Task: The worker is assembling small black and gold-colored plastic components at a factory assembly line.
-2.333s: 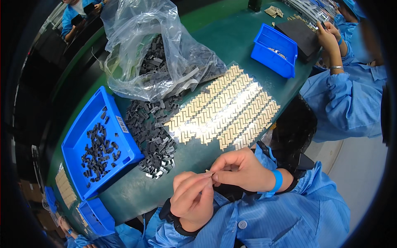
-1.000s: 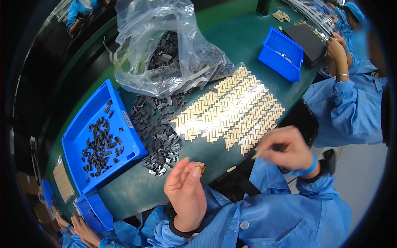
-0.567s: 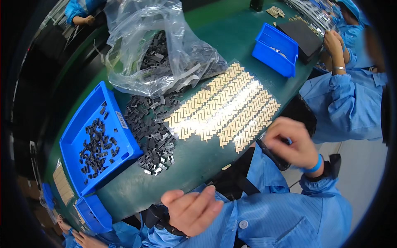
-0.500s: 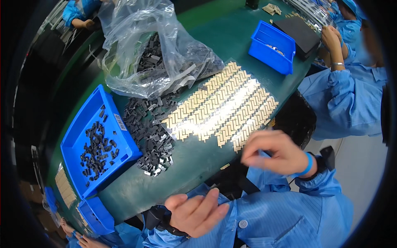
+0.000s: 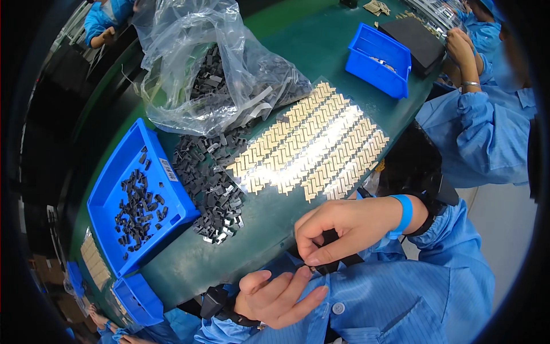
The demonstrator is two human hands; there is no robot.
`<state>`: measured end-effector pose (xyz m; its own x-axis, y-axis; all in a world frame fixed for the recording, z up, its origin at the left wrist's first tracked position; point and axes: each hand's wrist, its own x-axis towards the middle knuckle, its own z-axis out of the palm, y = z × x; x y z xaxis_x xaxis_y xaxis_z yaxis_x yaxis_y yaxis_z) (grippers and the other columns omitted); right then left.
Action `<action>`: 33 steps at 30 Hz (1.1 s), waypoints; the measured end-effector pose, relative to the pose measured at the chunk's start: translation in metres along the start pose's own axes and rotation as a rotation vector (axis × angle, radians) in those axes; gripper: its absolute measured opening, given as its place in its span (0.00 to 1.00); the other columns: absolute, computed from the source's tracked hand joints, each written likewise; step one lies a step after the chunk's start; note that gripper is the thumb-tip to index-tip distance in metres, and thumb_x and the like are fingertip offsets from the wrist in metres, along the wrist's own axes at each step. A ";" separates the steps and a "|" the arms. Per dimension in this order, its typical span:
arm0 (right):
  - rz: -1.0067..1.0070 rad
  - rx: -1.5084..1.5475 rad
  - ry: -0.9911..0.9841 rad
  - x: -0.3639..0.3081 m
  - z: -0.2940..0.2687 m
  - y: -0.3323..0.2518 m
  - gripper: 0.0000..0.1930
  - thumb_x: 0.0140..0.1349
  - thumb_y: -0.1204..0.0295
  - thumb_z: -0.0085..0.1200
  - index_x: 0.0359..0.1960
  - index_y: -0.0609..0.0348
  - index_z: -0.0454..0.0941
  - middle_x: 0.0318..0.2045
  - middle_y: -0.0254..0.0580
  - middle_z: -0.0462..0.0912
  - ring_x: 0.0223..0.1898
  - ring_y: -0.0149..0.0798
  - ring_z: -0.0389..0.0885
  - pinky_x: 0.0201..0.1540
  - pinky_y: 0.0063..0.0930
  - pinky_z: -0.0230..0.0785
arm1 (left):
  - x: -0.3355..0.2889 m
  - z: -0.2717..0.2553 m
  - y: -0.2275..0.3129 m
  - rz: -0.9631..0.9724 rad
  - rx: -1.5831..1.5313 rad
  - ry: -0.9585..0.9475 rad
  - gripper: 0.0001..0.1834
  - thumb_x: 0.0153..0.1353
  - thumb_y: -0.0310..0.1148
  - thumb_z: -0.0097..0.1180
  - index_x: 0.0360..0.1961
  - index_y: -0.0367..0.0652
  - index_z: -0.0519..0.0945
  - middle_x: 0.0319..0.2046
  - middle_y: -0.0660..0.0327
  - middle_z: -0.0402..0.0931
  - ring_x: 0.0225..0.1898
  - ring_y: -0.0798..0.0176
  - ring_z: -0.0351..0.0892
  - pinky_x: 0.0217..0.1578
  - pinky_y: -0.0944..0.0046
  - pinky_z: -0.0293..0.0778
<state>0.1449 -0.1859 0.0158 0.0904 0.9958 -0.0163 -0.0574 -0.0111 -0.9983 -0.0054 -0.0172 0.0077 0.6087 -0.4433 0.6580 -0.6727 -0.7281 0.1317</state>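
Hands over counter (image 5: pixel 321 34) edge | we pinch a tiny part, barely visible, in right hand (image 5: pixel 338 229); left hand (image 5: pixel 275 298) loosely open below | tan strips (image 5: pixel 312 149) laid out; black pieces (image 5: pixel 209 178) piled; some in blue tray (image 5: pixel 114 189) | much left.

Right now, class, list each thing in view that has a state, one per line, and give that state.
Clear plastic bag: open, dark parts spilling out.
Large blue plastic tray: partly filled.
Small blue bin: nearly empty.
Right hand: fingertips pinched.
Left hand: open, palm up.
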 end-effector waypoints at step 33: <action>-0.324 -0.147 0.748 0.019 0.022 0.009 0.08 0.51 0.76 0.58 0.33 0.65 0.75 0.31 0.41 0.75 0.34 0.34 0.75 0.36 0.23 0.66 | 0.018 0.006 -0.021 -1.024 -0.652 0.360 0.08 0.51 0.17 0.55 0.34 0.32 0.74 0.35 0.49 0.77 0.33 0.60 0.79 0.35 0.66 0.75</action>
<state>0.1241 -0.1653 0.0081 0.7209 0.6284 0.2924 0.2115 0.2023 -0.9562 0.0221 -0.0129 0.0122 0.8922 0.4101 0.1892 -0.1070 -0.2151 0.9707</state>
